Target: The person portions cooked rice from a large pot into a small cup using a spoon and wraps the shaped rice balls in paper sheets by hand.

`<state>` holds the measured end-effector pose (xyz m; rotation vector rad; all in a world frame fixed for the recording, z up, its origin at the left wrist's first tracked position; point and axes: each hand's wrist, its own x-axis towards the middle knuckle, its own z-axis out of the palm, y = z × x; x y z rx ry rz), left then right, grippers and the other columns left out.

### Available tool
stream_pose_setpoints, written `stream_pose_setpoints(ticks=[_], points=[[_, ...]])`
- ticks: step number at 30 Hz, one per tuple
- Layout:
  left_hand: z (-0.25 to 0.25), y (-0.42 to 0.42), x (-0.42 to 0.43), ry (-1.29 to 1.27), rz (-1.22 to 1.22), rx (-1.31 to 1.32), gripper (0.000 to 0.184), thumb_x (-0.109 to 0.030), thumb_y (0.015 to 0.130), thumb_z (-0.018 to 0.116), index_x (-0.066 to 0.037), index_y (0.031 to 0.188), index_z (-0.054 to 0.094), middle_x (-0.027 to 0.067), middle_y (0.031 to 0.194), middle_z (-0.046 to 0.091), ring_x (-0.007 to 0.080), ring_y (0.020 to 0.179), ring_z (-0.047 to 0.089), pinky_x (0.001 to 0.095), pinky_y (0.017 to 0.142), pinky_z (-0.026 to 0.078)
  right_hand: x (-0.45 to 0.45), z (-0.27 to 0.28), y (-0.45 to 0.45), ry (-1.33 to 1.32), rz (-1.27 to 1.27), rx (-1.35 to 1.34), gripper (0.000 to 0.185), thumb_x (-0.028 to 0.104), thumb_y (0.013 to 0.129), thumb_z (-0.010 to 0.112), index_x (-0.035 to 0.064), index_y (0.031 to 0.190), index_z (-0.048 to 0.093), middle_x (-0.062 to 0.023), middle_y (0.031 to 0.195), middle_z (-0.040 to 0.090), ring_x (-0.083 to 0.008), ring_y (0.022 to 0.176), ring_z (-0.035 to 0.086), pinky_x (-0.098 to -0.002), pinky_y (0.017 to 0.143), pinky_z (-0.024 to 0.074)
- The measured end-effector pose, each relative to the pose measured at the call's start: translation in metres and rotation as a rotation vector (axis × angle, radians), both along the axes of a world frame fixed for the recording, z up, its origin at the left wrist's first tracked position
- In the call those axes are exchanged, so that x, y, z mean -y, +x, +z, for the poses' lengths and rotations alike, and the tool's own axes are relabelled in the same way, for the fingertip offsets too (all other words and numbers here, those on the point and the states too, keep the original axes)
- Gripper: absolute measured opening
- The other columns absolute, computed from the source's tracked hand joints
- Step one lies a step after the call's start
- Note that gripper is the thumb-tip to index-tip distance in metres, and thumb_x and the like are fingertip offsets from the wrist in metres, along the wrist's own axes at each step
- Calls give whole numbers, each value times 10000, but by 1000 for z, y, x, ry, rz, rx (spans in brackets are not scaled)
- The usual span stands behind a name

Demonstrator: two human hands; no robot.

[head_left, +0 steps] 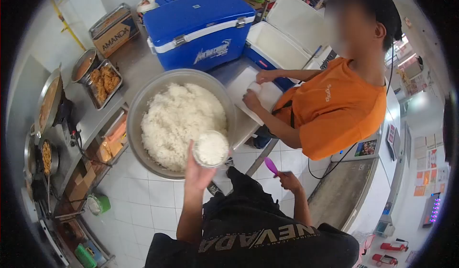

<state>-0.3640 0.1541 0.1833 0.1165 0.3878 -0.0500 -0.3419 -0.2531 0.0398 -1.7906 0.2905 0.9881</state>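
Note:
My left hand (197, 171) is wrapped round a small round cup filled with white rice (211, 148), which it holds over the near edge of a large metal bowl (134, 124). A big heap of cooked rice (177, 120) fills much of that bowl. Off to the right and lower down, clear of the bowl, my right hand (288, 181) grips a purple spoon (271, 165) by its handle, the spoon's broad end pointing up and left.
A co-worker in an orange shirt (339, 105) stands at the right, both hands on white sheets (246, 93). Behind the bowl is a blue cooler (198, 29), beside an open cooler (282, 43). Fried food (104, 82) lies in a tray at the left.

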Motion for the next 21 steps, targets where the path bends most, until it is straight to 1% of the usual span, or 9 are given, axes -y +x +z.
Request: stream_pose_setpoints(ticks=[1,3,4,5,6,9,10,17,21], points=[[-5,10,18,-28,-40,-16,691,-603,1014,356,-59,1427,459,181,1385,549,351,1258,552,530,1059,461,29,-35,-20,-163,26,115,346,364,1008,547,60,1024,711,53,583,400,-73,450,388,-272,391,308],[-24,25,51,-83,-176,76,698,-620,1001,382,-61,1408,474,224,1366,535,389,1239,536,531,1019,477,86,-89,-52,-267,-239,-119,326,328,996,545,62,1010,735,-1,573,466,-119,418,428,-287,382,332],[-34,32,64,-111,-241,122,702,-629,994,395,-62,1398,482,245,1356,528,408,1229,529,531,999,485,119,-123,-70,-284,-254,-145,237,149,907,543,38,985,737,28,507,468,-111,387,426,-292,375,355],[-39,39,78,-162,-264,92,708,-636,989,400,-66,1399,483,250,1353,525,412,1216,533,523,988,491,115,-110,-79,-511,-118,-102,338,274,916,532,0,971,721,10,521,493,-142,378,438,-307,347,346],[-44,47,90,-213,-288,60,714,-644,983,404,-69,1400,483,254,1349,522,416,1203,537,515,977,497,196,-219,-119,-199,-299,-200,503,423,905,502,-31,981,705,-48,582,585,-207,414,537,-356,339,393],[-82,76,121,-289,-340,67,690,-649,971,425,-88,1362,513,199,1289,562,394,1141,560,457,897,530,208,-217,-136,-536,-77,-428,489,451,901,593,-12,1022,689,-163,776,689,-259,564,647,-375,438,480],[-92,86,131,-263,-323,56,667,-635,973,428,-90,1346,524,183,1275,571,386,1128,564,448,884,534,251,-306,-170,-562,-100,-521,405,382,879,664,11,1036,710,-109,718,664,-215,583,623,-350,497,471],[-131,155,168,-122,-30,-150,527,-534,977,404,-113,1237,583,109,1129,640,333,1022,632,401,760,555,243,-203,-109,-483,-252,-429,368,377,905,644,34,1031,696,-85,702,647,-202,575,609,-343,498,460],[-206,208,160,22,107,-133,558,-579,960,431,-162,1308,558,106,1246,588,326,1144,570,457,928,530,245,-180,-78,-436,-301,-363,348,374,921,633,48,1027,687,-71,692,637,-194,570,601,-339,498,453]])
